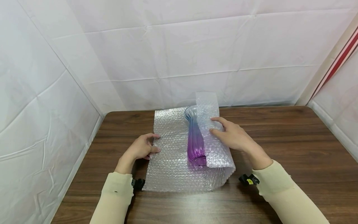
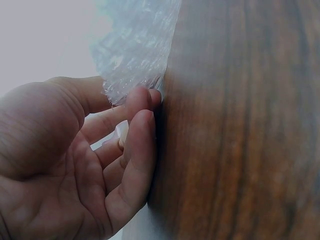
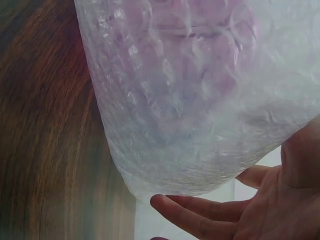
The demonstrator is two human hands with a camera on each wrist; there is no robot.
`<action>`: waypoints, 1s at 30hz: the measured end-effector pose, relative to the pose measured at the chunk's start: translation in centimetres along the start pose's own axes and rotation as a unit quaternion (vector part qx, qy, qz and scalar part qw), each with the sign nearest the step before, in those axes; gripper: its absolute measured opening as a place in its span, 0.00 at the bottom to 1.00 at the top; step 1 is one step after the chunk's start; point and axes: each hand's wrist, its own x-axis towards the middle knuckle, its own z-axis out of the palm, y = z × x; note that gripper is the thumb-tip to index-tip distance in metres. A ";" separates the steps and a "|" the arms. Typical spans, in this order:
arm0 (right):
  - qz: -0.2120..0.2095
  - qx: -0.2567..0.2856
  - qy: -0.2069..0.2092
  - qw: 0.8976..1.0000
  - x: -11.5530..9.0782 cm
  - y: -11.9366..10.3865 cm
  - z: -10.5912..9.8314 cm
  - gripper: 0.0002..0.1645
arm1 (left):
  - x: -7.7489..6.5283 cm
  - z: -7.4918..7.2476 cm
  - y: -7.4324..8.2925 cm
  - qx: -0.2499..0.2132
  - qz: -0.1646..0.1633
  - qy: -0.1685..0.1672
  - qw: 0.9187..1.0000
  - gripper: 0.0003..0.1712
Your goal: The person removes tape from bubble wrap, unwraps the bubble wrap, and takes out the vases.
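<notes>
A ribbed vase (image 1: pixel 195 140), blue at its neck and purple at its base, lies on a sheet of bubble wrap (image 1: pixel 170 161). The wrap's right part is folded over the vase and covers its right side. At the sheet's left edge my left hand (image 1: pixel 142 146) holds the wrap, thumb and index on top and other fingers lower, as the left wrist view shows around the wrap's corner (image 2: pixel 135 55). My right hand (image 1: pixel 232 133) rests on the folded flap (image 1: pixel 209 124) with fairly straight fingers. Through the wrap (image 3: pixel 165 130), the purple vase shows blurred in the right wrist view.
Everything lies on a dark wooden table (image 1: pixel 293 149). White cloth sheeting (image 1: pixel 179 49) hangs behind it and along the sides, with a red stripe at the right. Small black wrist cameras (image 1: pixel 249 179) sit at both sleeves, near the wrap's front corners.
</notes>
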 end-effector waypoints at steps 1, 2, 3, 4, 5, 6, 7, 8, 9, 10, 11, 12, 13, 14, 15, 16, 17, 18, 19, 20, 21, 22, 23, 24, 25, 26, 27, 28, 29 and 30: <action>0.000 0.001 -0.001 1.000 0.0 0.0 0.0 0.39 | 0.0 0.0 0.0 0.001 0.001 0.000 1.000 0.34; 0.001 0.001 -0.002 1.000 -0.1 0.1 -0.1 0.39 | 0.0 0.0 0.0 0.001 0.002 0.000 1.000 0.34; 0.001 0.001 -0.002 1.000 -0.1 0.1 -0.1 0.39 | 0.0 0.0 0.0 0.002 0.004 -0.001 1.000 0.34; 0.001 0.001 -0.004 1.000 -0.1 0.2 -0.1 0.39 | 0.0 0.0 0.0 0.001 0.004 0.000 1.000 0.34; 0.002 0.000 -0.005 1.000 -0.1 0.2 -0.1 0.39 | 0.0 0.0 0.0 0.000 0.005 0.000 1.000 0.34; 0.003 -0.001 -0.006 1.000 -0.1 0.2 -0.1 0.40 | 0.0 0.0 -0.1 0.000 0.005 0.001 1.000 0.34; 0.003 -0.002 -0.007 1.000 -0.1 0.3 -0.2 0.40 | 0.0 0.0 -0.1 0.001 0.007 0.001 1.000 0.34; 0.005 -0.003 -0.008 1.000 -0.1 0.3 -0.2 0.40 | 0.0 0.0 -0.1 0.001 0.008 0.001 1.000 0.34; 0.006 -0.004 -0.008 1.000 -0.1 0.4 -0.2 0.40 | 0.0 0.0 -0.1 0.001 0.009 0.001 1.000 0.34; 0.007 -0.004 -0.010 1.000 -0.1 0.4 -0.2 0.40 | 0.0 0.0 -0.1 0.001 0.009 0.001 1.000 0.34; 0.009 -0.004 -0.011 1.000 -0.1 0.4 -0.2 0.40 | 0.0 0.0 -0.1 0.001 0.009 0.001 1.000 0.34; 0.010 -0.005 -0.012 1.000 -0.1 0.5 -0.2 0.40 | 0.0 0.0 -0.1 0.002 0.009 0.002 1.000 0.34; 0.010 -0.004 -0.012 1.000 -0.1 0.5 -0.2 0.40 | 0.0 0.0 -0.2 0.002 0.008 0.002 1.000 0.34; 0.010 -0.005 -0.012 1.000 -0.1 0.6 -0.2 0.40 | 0.0 0.0 -0.2 0.003 0.007 0.002 1.000 0.33; 0.009 -0.005 -0.012 1.000 -0.2 0.6 -0.2 0.40 | 0.0 0.0 -0.1 0.003 0.006 0.002 1.000 0.33; 0.008 -0.005 -0.012 1.000 -0.2 0.6 -0.2 0.40 | 0.0 0.0 -0.1 0.003 0.006 0.003 1.000 0.33; 0.008 -0.005 -0.012 1.000 -0.2 0.6 -0.2 0.40 | 0.0 0.0 -0.1 0.003 0.004 0.004 1.000 0.33; 0.008 -0.005 -0.011 1.000 -0.2 0.7 -0.2 0.40 | 0.0 0.0 -0.1 0.003 0.004 0.004 1.000 0.33; 0.008 -0.005 -0.010 1.000 -0.2 0.7 -0.2 0.40 | 0.0 0.1 -0.1 0.003 0.003 0.004 1.000 0.33; 0.008 -0.005 -0.009 1.000 -0.3 0.7 -0.2 0.40 | 0.0 0.1 -0.1 0.003 0.003 0.004 1.000 0.33; 0.009 -0.003 -0.009 1.000 -0.3 0.7 -0.2 0.40 | 0.0 0.1 -0.1 0.002 0.003 0.004 1.000 0.33; 0.010 -0.002 -0.010 1.000 -0.4 0.7 -0.2 0.40 | 0.0 0.1 -0.1 0.002 0.004 0.004 1.000 0.33; 0.011 -0.001 -0.011 1.000 -0.4 0.8 -0.2 0.40 | 0.0 0.1 -0.1 0.003 0.004 0.004 1.000 0.34; 0.011 0.000 -0.011 1.000 -0.4 0.8 -0.3 0.40 | 0.0 0.1 -0.1 0.003 0.004 0.004 1.000 0.34; 0.012 0.001 -0.012 1.000 -0.5 0.8 -0.2 0.40 | 0.0 0.1 -0.1 0.003 0.004 0.004 1.000 0.34; 0.014 0.002 -0.013 1.000 -0.5 0.9 -0.2 0.41 | 0.0 0.1 -0.1 0.003 0.004 0.004 1.000 0.34; 0.015 0.002 -0.015 1.000 -0.5 1.0 -0.2 0.41 | 0.0 0.1 -0.1 0.004 0.004 0.004 1.000 0.34; 0.017 0.002 -0.016 1.000 -0.5 1.0 -0.2 0.41 | 0.0 0.1 -0.1 0.004 0.004 0.005 1.000 0.34; 0.016 0.001 -0.017 1.000 -0.4 1.1 -0.2 0.41 | 0.1 0.1 -0.1 0.004 0.004 0.004 1.000 0.34; 0.016 0.000 -0.018 1.000 -0.4 1.2 -0.2 0.42 | 0.0 0.1 -0.1 0.004 0.004 0.004 1.000 0.34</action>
